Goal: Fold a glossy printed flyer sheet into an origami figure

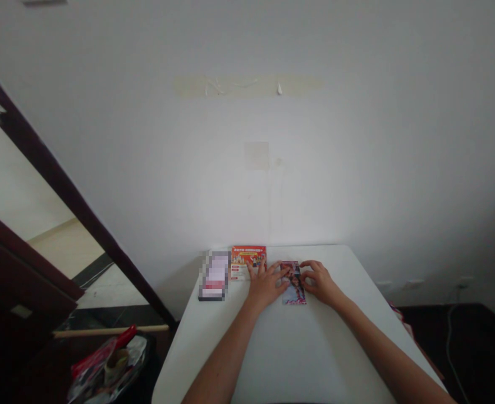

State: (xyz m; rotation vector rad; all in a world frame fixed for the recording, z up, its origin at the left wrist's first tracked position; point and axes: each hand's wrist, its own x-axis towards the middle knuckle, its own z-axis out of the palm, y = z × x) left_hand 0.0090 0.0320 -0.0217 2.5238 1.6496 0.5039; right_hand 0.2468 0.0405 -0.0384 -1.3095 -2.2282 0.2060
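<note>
A small glossy picture card [294,296] with a colourful print lies on the white table between my two hands. My left hand [266,285] rests flat with its fingers spread. Its right-hand fingertips touch the card's left side, while other fingers reach over the lower edge of a red and white printed leaflet [247,257]. At the card's right edge, my right hand [321,285] has thumb and index finger bent together on the border, with another finger stretched out above. Left of the leaflet lies a phone [214,276], its lit screen blurred by pixels.
The white table [289,359] stands against a pale wall [247,196] with a stained patch. At lower left is a bin bag [113,370] with rubbish in it. A dark door frame [74,185] slants along the left, and a cable [449,342] hangs at the right.
</note>
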